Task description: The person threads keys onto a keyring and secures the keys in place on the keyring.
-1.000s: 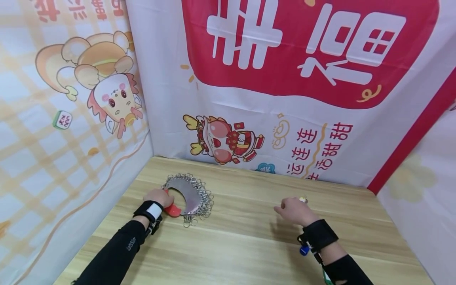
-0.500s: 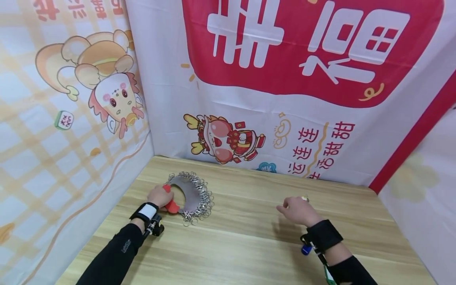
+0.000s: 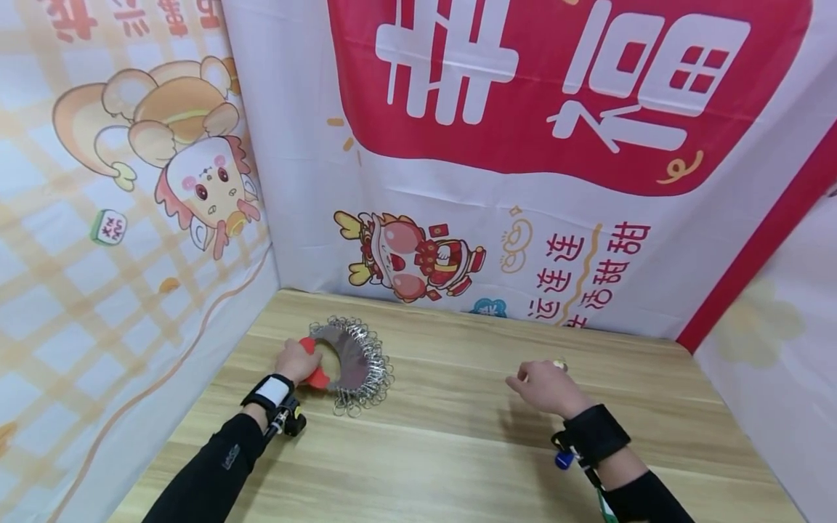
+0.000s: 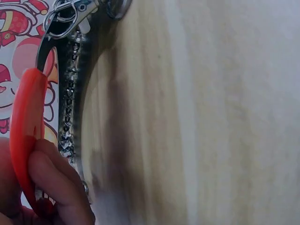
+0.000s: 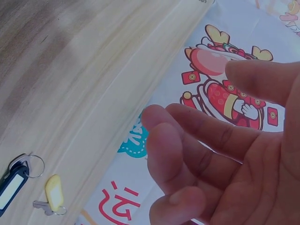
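In the head view, a crescent-shaped metal plate (image 3: 353,359) with a red handle and several metal rings around its outer edge is at the left of the table. My left hand (image 3: 297,362) grips its red handle (image 4: 28,122), with fingers and thumb wrapped round it in the left wrist view. My right hand (image 3: 546,386) hovers over the right side of the table, fingers loosely bent and holding nothing. Near it in the right wrist view lie a yellow key tag (image 5: 55,192) with a small key (image 5: 43,206) and a dark key tag (image 5: 13,187) on a ring.
The wooden table (image 3: 431,465) meets a printed cloth backdrop (image 3: 301,181) at the back and cloth walls on both sides. A blue tag (image 3: 564,459) and a green-edged tag (image 3: 607,507) show beside and below the right wrist, partly covered by the arm.
My left hand has shifted slightly with the red handle, and the plate has turned a little and lifted or tilted slightly. My right hand stays almost where it was.
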A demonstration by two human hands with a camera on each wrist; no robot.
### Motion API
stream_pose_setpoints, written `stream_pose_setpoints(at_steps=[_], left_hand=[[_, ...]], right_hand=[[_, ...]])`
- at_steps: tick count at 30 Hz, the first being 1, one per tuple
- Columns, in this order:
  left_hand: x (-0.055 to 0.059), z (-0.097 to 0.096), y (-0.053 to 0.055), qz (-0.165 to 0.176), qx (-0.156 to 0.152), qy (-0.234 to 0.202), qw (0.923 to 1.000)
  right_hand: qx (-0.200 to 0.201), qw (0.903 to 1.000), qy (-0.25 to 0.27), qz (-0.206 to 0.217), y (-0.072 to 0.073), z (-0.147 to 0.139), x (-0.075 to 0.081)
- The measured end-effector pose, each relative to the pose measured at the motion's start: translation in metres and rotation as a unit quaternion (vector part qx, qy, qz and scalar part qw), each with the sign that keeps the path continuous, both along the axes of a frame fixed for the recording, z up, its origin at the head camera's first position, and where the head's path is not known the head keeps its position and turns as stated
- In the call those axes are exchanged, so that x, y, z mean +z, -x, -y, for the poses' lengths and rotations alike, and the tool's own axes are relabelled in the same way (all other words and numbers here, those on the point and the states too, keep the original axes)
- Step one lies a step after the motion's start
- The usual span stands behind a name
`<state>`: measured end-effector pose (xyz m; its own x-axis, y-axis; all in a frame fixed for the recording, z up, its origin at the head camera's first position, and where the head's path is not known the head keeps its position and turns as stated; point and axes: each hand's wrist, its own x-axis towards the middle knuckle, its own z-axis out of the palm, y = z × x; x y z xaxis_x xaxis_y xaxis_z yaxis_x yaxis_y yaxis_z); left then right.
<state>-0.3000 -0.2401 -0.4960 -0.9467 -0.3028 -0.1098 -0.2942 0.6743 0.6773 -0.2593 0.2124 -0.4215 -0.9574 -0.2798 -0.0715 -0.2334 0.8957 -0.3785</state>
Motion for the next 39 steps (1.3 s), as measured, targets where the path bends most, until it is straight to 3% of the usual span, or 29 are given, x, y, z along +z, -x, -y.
stream_pose_setpoints(at_steps=[4,10,16,23,28,39], left_hand=[[0.0,-0.001,0.004,-0.019,-0.011,-0.012,0.9997],[0.001,-0.004,0.006,-0.024,-0.018,-0.078,0.9965],[0.013,-0.01,0.002,-0.023,-0.03,-0.128,0.9911],[0.03,-0.024,-0.013,-0.049,-0.062,-0.153,0.9851],[0.032,-0.032,-0.021,-0.07,-0.092,-0.147,0.9824],[0.045,-0.069,-0.044,-0.066,-0.135,-0.21,0.9661]], right_hand=[[0.002,1.0,0.001,-0.008,0.0,0.0,-0.001],[0.002,1.0,-0.001,-0.007,0.0,0.0,-0.001],[0.002,0.9999,0.001,-0.011,0.0,0.0,-0.001],[0.003,0.9999,0.007,-0.014,-0.003,-0.003,-0.001],[0.001,0.9999,0.012,-0.008,-0.006,-0.006,-0.001],[0.0,0.9999,0.012,-0.006,-0.013,-0.008,0.0]])
